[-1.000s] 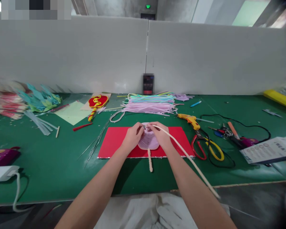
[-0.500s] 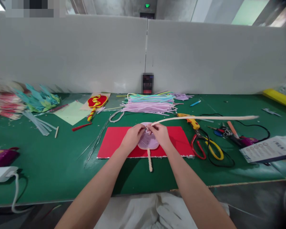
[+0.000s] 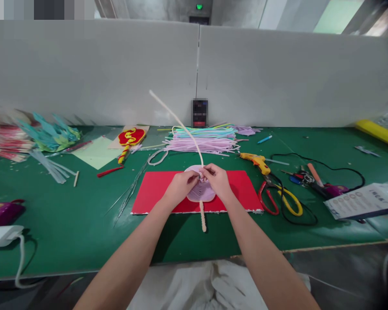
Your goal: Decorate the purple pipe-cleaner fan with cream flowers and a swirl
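A lilac fan shape (image 3: 201, 194) made of ribbed pipe-cleaner rows lies on a red board (image 3: 241, 189). Its twisted cream handle (image 3: 203, 218) points toward me past the board's front edge. Over the fan's upper part, my right hand (image 3: 218, 181) pinches a long cream pipe cleaner (image 3: 189, 133) near its lower end. The free length rises and leans away to the upper left. My left hand (image 3: 182, 186) is closed beside it, fingertips meeting the right ones at the pipe cleaner's worked end. Fingers partly hide that end.
Behind the board lies a bundle of pastel pipe cleaners (image 3: 203, 142). At right are a yellow glue gun (image 3: 257, 161), scissors (image 3: 289, 201), keys (image 3: 305, 178) and a box (image 3: 364, 201). A red-and-yellow fan (image 3: 132, 137) and thin wires (image 3: 129, 193) lie left. A phone (image 3: 199, 113) leans on the partition.
The free length of the cream pipe cleaner has swung from pointing right to standing up toward the upper left. Both hands stay over the fan, with only small finger shifts.
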Demonstrator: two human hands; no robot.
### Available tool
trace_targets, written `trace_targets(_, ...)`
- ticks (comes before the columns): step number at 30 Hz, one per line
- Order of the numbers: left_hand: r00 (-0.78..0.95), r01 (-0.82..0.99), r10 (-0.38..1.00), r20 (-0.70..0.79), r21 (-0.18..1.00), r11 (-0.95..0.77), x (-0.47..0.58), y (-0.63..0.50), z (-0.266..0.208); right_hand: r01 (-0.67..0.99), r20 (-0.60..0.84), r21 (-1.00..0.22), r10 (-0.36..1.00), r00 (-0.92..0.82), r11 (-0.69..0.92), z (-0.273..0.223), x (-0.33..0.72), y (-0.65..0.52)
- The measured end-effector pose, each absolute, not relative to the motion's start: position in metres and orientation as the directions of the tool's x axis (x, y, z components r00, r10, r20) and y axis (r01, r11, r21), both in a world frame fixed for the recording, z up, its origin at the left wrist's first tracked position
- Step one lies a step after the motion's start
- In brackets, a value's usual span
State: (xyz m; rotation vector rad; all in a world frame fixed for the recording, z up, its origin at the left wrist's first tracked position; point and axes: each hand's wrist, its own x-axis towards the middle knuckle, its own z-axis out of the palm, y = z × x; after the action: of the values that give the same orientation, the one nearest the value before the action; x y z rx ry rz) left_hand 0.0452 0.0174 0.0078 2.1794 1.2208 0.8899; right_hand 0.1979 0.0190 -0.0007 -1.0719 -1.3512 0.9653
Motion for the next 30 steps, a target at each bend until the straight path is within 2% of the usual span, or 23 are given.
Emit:
trace_targets(15, 0.275, 0.521, 0.920, 0.278, 0.761, -0.386, 0.0499, 0.0144, 0.0089, 0.091, 0.256, -0.964, 0.965, 0.049, 0.251, 0.0011, 0.1980, 0.0186)
trace_targets(22, 0.358, 0.421, 0.900, 0.247, 0.818, -0.392, 0.0497, 0.0174, 0.0073, 0.083, 0.247, -0.967, 0.967, 0.057, 0.242, 0.0011, 0.2001, 0.0192)
trace_targets(30, 0.377, 0.371, 0.890, 0.256, 0.839, -0.398, 0.0498, 0.0175, 0.0072, 0.062, 0.208, -0.977, 0.978, 0.028, 0.206, 0.0067, 0.1986, 0.0169)
